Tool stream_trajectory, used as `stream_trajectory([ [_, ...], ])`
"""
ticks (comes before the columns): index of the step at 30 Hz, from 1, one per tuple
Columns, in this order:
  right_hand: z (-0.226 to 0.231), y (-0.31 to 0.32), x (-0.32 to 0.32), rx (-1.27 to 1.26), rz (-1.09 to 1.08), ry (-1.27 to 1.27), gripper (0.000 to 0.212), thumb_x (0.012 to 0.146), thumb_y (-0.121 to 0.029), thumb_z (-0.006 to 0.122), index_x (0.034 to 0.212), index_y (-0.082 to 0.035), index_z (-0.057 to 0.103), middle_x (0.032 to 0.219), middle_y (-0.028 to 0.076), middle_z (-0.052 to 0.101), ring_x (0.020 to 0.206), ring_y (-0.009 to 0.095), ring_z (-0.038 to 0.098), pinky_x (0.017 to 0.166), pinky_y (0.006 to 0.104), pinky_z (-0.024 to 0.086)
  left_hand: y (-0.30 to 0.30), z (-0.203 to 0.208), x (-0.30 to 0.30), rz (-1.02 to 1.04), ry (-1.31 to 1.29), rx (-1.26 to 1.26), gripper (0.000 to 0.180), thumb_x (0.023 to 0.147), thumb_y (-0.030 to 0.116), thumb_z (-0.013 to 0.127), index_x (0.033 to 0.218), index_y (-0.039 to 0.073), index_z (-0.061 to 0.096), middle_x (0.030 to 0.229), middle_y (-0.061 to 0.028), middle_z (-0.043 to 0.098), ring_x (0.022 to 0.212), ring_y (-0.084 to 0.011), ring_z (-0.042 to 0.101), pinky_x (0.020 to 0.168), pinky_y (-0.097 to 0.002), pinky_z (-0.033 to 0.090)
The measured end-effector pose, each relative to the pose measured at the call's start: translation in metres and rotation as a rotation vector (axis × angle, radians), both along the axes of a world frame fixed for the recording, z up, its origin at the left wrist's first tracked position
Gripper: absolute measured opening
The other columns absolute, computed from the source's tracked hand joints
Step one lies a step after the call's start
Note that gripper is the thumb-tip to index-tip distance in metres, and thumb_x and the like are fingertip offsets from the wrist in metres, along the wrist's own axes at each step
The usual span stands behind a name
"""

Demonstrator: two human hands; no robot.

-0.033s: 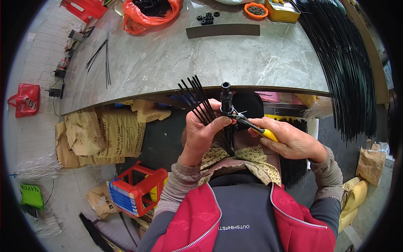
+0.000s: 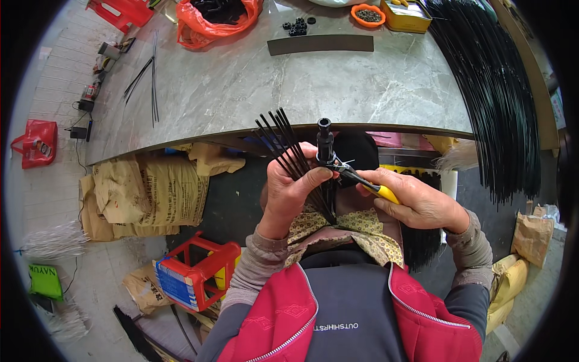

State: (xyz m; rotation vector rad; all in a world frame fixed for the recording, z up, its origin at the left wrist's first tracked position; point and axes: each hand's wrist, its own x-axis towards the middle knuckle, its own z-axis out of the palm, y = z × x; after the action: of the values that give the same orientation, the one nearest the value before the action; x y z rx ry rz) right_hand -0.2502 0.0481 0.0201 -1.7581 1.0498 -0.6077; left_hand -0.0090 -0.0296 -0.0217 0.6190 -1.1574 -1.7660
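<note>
My left hand [image 2: 292, 184] is closed round a bundle of thin black rods [image 2: 294, 151] that fan out up and to the left. Its thumb and fingers also steady a black tubular fitting [image 2: 325, 142], upright with its round open end on top. In my right hand [image 2: 410, 196] is a pair of pliers [image 2: 369, 186] with yellow and black handles. The plier jaws meet the lower part of the fitting, beside my left thumb; a short thin wire end [image 2: 348, 161] shows there. What exactly the jaws grip is too small to tell.
Before me is a grey marbled table [image 2: 241, 90] with a dark curved strip [image 2: 321, 44], small black parts [image 2: 297, 26], an orange bowl [image 2: 368, 15] and a red bag [image 2: 218, 24]. Long black rods [image 2: 500, 96] overhang its right edge. A red stool [image 2: 199, 271] stands lower left.
</note>
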Motion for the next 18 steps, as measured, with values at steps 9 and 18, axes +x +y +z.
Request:
stream_trajectory([
  [9, 0.022, -0.010, -0.002, 0.270, 0.020, -0.047, 0.042, 0.098, -0.012, 0.057, 0.137, -0.001, 0.046, 0.096, 0.011, 0.063, 0.081, 0.022, 0.063, 0.074, 0.0365, 0.050, -0.004, -0.004, 0.003, -0.023, -0.026, -0.016, 0.021, 0.084, -0.008, 0.072, 0.102, -0.004, 0.062, 0.092, -0.0089, 0.069, 0.084, -0.0169, 0.070, 0.078, -0.0298, 0.058],
  [18, 0.025, -0.009, 0.003, 0.593, -0.051, -0.170, 0.037, 0.101, -0.023, 0.058, 0.128, 0.000, 0.050, 0.080, 0.009, 0.065, 0.069, 0.016, 0.064, 0.063, 0.0319, 0.050, -0.011, -0.005, 0.003, -0.045, -0.056, -0.002, 0.020, 0.083, -0.005, 0.074, 0.100, -0.003, 0.064, 0.090, -0.0077, 0.068, 0.082, -0.0165, 0.070, 0.077, -0.0295, 0.058],
])
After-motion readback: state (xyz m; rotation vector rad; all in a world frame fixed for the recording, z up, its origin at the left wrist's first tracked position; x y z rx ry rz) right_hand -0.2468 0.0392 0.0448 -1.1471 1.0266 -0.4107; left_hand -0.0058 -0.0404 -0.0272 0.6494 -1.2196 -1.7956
